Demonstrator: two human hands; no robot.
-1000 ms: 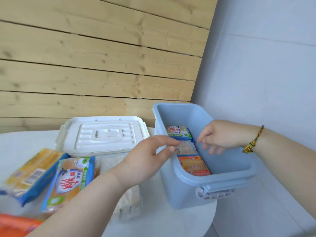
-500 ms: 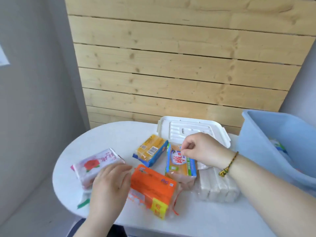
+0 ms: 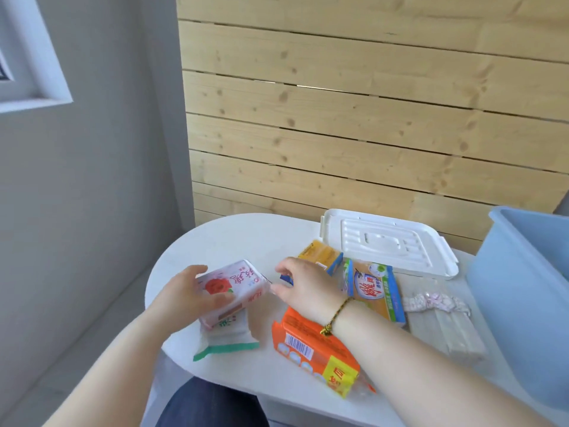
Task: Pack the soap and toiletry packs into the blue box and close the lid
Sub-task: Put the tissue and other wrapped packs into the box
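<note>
Left hand (image 3: 184,292), grip curled round a rose-print pack (image 3: 234,283), probably soft and light, best held across its sides; right hand (image 3: 308,288) is just beside it, its grip unclear.

The open blue box (image 3: 523,288) stands right of its flat white lid (image 3: 388,241), with orange soap pack (image 3: 311,343), yellow-blue soap pack (image 3: 377,291) and tilted rose-printed pack (image 3: 229,286) nearer.

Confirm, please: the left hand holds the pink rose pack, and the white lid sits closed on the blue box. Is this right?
Not quite. In the head view the white lid lies on the table beside the blue box, not closed on it. The left hand does hold the pink rose pack.
</note>
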